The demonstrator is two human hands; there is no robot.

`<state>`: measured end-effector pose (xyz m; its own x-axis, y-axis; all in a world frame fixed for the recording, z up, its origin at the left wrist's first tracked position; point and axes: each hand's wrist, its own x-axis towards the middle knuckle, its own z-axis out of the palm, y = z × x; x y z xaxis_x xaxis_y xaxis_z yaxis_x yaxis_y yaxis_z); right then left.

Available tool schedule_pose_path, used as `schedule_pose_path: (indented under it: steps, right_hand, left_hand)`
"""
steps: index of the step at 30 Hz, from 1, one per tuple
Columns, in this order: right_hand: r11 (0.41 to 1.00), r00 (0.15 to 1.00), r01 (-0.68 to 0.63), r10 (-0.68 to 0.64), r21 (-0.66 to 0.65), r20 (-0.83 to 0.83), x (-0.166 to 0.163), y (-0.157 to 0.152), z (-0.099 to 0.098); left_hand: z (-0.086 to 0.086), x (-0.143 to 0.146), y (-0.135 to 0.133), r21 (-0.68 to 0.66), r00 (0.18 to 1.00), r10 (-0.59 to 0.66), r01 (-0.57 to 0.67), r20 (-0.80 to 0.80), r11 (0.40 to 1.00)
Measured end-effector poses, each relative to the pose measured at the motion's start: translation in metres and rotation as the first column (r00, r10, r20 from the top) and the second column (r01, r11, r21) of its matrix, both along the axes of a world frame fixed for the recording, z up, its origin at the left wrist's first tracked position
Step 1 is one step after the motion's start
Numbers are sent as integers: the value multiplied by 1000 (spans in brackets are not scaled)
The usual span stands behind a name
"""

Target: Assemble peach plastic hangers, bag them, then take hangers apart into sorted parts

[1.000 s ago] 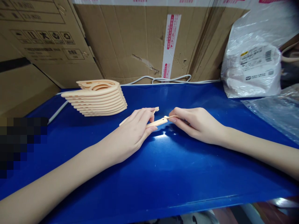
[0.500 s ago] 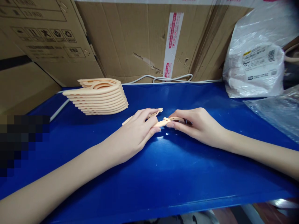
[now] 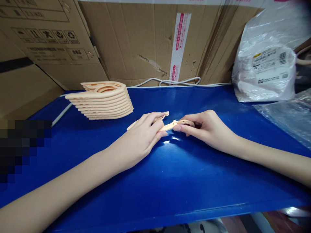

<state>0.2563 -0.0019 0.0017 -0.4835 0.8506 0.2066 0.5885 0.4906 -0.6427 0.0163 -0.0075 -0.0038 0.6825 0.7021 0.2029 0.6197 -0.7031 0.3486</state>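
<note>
Strip of slim beige plastic point(image 3: 168, 126) over glossy blue tabletop point(image 3: 170, 181), pinched in left hand point(image 3: 147, 129), right hand point(image 3: 206, 125) pinching curved beige plastic piece point(image 3: 187, 122) at strip's end, layered beige stack point(image 3: 104, 103) beyond left hand

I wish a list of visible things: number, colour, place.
Held parts: count unclear, cream, between hands
Stacked parts: many, cream, left rear
Table: one, blue, beneath
Cardboard boxes: at least two, brown, rear and left
Tape: at least two strips, white-red, rear box
Cable: count unclear, white, table's rear edge
Labelled bag: one, whitish, right rear
Plastic sheet: count unclear, clear, right edge
Clutter: count unclear, mixed, below front edge
Left hand: one, bare, centre
Right hand: one, bare, right
</note>
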Motion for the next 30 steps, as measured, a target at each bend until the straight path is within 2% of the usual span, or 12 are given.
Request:
schedule_pose_path:
  steps: [14,20,25,30]
  right_hand:
    - [999,999,12,-13,41,29,-2,-1,1]
    - [995,998,-56,52,79,43,0,0,0]
    - [962,986,-130,100,241,133,2,0,-2]
    - [904,964,-179,82,388,253,5,-1,-3]
  left_hand:
    - [0,-1,-1,1,1000,4,-4,19,1000]
    - [1,-1,0,9,1000,1,-2,18,1000]
    - [0,-2,-1,-14,1000,2,-2,9,1000]
    - [-1,-3,0,-24,1000,-9,9,-8,1000]
